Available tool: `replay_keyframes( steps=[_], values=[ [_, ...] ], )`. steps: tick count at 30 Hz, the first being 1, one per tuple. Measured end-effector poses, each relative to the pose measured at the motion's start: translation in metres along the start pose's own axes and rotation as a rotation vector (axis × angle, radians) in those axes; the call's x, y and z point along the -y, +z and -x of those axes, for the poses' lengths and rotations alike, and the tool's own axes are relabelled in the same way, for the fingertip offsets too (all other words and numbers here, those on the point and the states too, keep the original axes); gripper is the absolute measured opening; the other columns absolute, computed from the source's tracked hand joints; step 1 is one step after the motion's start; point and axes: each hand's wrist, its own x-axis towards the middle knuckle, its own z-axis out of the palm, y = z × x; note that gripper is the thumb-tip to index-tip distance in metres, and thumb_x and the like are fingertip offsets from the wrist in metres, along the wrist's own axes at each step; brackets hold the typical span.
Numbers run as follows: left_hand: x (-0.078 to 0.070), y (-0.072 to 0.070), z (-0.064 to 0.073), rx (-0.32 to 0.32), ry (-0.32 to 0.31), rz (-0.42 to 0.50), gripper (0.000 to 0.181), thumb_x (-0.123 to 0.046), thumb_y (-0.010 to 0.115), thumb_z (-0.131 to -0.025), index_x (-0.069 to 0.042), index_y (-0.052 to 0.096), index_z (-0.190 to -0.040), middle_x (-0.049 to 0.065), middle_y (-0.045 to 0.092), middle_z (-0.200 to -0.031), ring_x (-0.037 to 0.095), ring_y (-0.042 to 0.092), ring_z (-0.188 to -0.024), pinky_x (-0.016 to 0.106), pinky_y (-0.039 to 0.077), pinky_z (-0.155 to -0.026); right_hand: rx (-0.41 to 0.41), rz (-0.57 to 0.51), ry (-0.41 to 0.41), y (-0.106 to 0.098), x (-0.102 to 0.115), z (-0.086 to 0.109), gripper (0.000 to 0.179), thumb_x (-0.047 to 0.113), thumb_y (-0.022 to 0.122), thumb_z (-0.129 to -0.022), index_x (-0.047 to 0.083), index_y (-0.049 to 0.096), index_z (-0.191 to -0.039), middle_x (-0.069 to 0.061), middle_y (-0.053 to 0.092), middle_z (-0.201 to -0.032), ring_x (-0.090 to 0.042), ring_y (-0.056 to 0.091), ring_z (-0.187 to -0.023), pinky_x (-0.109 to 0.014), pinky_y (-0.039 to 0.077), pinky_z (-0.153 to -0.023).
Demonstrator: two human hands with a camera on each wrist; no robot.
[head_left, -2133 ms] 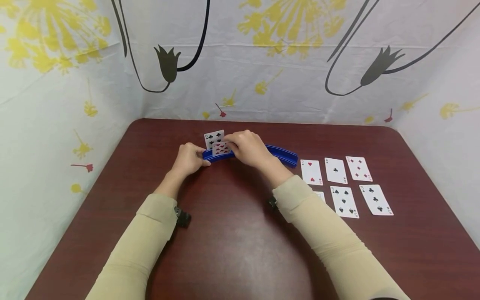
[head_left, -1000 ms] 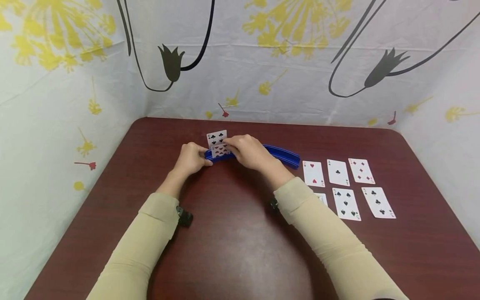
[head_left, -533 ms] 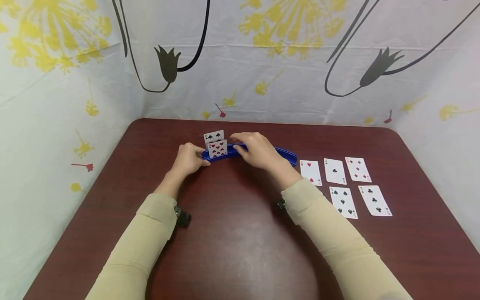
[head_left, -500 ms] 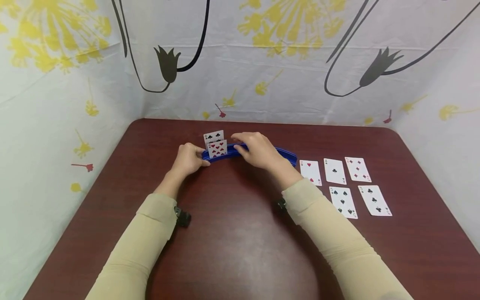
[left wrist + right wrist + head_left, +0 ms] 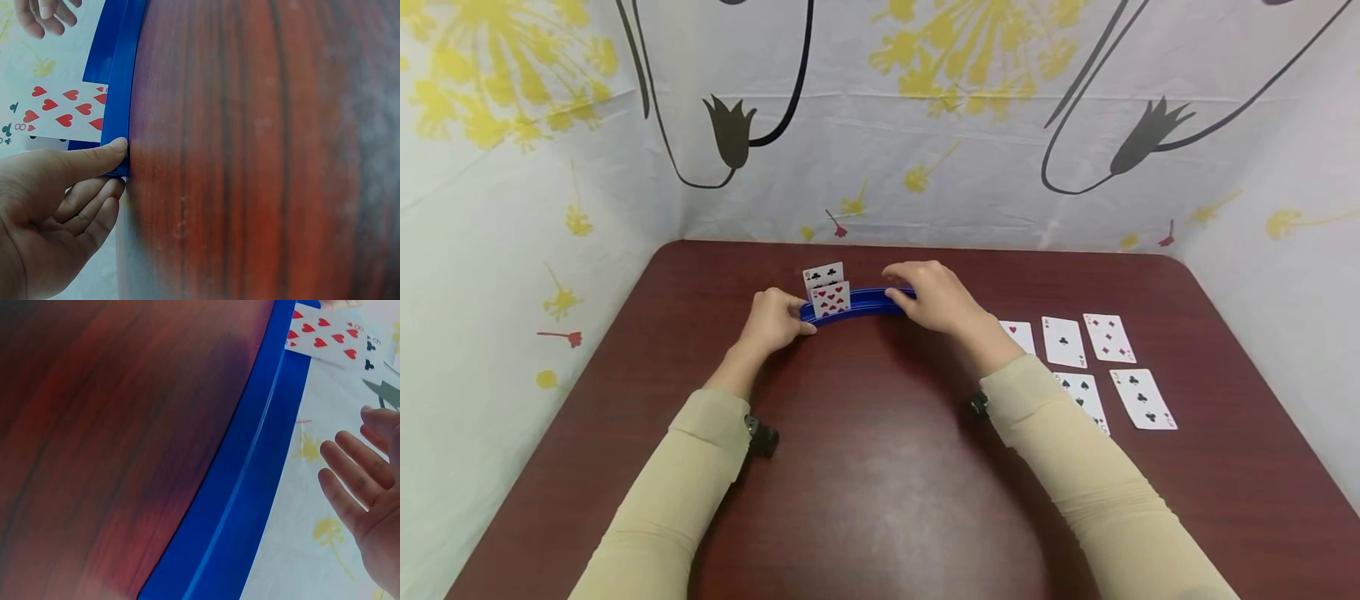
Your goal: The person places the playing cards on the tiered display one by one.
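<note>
Your L hand point(image 5: 771, 321) pinches the L end of the blue rack point(image 5: 876, 302): thumb on the near side, fingers curled under & behind, firm hold as far as the L wrist view shows. Your R hand point(image 5: 940, 300) holds nothing; its fingers are loosely spread & slightly bent, thumb well off the fingertips. In the head view it overlaps the rack's R part; the R wrist view shows a gap btwn hand & rack. The rack sits on the table point(image 5: 865, 500) toward the far edge, curving L to R, its R end hidden behind your R hand & wrist. 2 cards stand in it near your L hand: the 8 of hearts point(image 5: 832, 298) in front, & the 6 of clubs point(image 5: 822, 273) behind, its top showing higher & a bit to the L. On your R, 5 cards lie face up on the table in 2 rows. Far row, L to R: a heart card point(image 5: 1017, 333), partly hidden by your R arm, then the ace of clubs point(image 5: 1063, 342) & a diamond card point(image 5: 1109, 337). Near row: a spade card point(image 5: 1084, 398), partly under your sleeve in view, w/ the 3 of clubs point(image 5: 1142, 398) to its R.
</note>
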Motion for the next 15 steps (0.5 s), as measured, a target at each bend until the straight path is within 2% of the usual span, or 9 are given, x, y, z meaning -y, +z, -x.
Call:
replay_keyframes(
  steps=[6,15],
  values=[
    [0.000,-0.001,0.000,-0.005,-0.003,0.007,0.048,-0.013,0.086,-0.082,0.004,0.070,-0.125,0.022,0.072,-0.112,0.029,0.068,-0.104,0.044,0.057,-0.088,0.011,0.003,0.012,-0.010,-0.010,0.006,0.034,0.019,0.067,-0.099,0.003,0.066,-0.129,-0.013,0.071,-0.121,-0.025,0.069,-0.106,-0.044,0.053,-0.093],
    [0.000,0.000,0.002,-0.001,0.005,0.008,0.048,-0.013,0.086,-0.083,0.004,0.070,-0.125,0.022,0.072,-0.112,0.029,0.068,-0.105,0.044,0.057,-0.088,-0.017,-0.012,0.034,-0.024,-0.032,0.024,0.031,0.016,0.070,-0.097,0.001,0.068,-0.124,-0.016,0.072,-0.116,-0.027,0.070,-0.103,-0.046,0.053,-0.091]
  ],
)
